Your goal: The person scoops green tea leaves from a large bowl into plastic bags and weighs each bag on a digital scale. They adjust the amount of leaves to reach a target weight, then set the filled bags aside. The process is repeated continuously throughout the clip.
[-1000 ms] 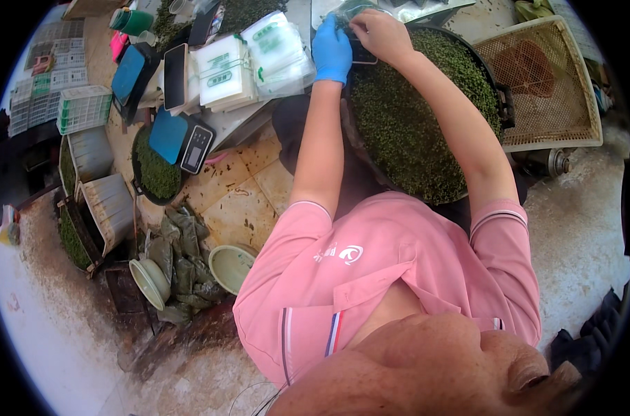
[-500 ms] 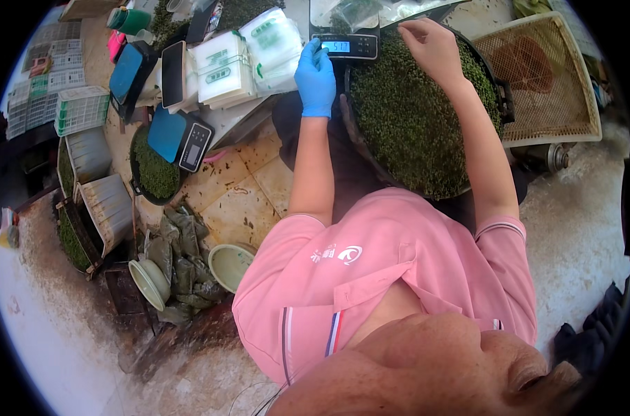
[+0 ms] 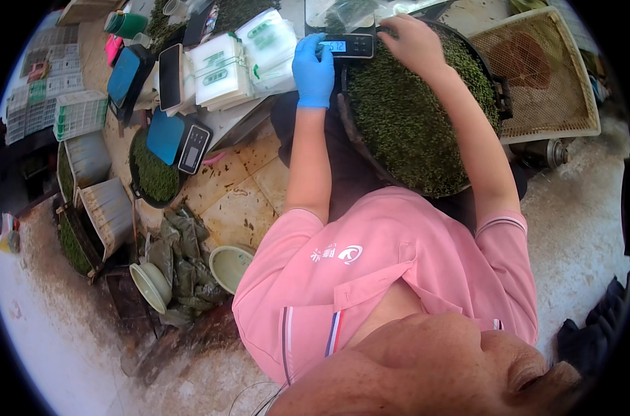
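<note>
Tan tiled floor [image 3: 242,208], wet-looking and stained, below a pale counter [image 3: 235,125]; plastic crate [image 3: 81,114] off left, mesh basket [image 3: 594,104] at right. Clear plastic bag [image 3: 356,10], some green inside, on the digital scale [image 3: 356,47], readout lit: one portion apparently bagged and on the pan. Left over, judging by stock: round basin [image 3: 504,97] well filled with loose green leaf [image 3: 419,125], printed flat bags [image 3: 221,75] stacked beside the smartphone [image 3: 171,78]. Left hand [image 3: 313,73], blue-gloved, fingers bent close together at the scale's left end; cannot tell any grip. Right hand [image 3: 413,43], bare, fingers curled near its right end, over the basin's edge; cannot tell whether anything is pinched
</note>
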### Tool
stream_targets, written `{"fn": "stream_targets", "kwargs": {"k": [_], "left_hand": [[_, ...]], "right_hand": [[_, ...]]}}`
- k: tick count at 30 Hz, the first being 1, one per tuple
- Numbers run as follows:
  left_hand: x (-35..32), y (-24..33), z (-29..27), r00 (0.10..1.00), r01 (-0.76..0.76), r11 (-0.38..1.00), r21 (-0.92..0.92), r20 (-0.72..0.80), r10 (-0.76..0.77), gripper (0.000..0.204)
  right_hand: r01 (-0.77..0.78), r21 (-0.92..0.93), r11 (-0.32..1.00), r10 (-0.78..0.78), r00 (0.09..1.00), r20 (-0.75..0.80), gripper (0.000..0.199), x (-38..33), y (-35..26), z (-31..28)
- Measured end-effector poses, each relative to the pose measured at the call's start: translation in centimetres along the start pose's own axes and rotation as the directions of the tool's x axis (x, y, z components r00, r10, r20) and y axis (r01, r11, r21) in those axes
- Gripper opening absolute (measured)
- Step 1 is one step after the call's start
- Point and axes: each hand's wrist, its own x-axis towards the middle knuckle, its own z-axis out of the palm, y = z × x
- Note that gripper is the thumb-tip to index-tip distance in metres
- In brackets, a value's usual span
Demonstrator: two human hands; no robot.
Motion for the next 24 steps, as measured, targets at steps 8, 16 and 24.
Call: {"fn": "stream_targets", "kwargs": {"k": [8, 16, 24], "left_hand": [[3.2, -2.5, 3.1, 0.970, 0.109, 0.961, -0.254, 0.239, -0.046, 0.048], [3.1, 0.8, 1.8, 0.975, 0.211, 0.972, 0.104, -0.097, -0.201, 0.033], [4.3, -1.9, 3.4, 0.983, 0.148, 0.988, -0.055, -0.106, -0.153, 0.030]], "right_hand": [[0.128, -0.021, 0.992, -0.130, 0.973, -0.192, 0.010, 3.4, -1.2, 7.3], [0.074, 0.159, 0.984, -0.057, 0.993, -0.106, 0.011, 2.8, -0.7, 6.8], [0.121, 0.112, 0.986, -0.109, 0.988, -0.108, 0.012, 3.2, -0.7, 6.4]]}}
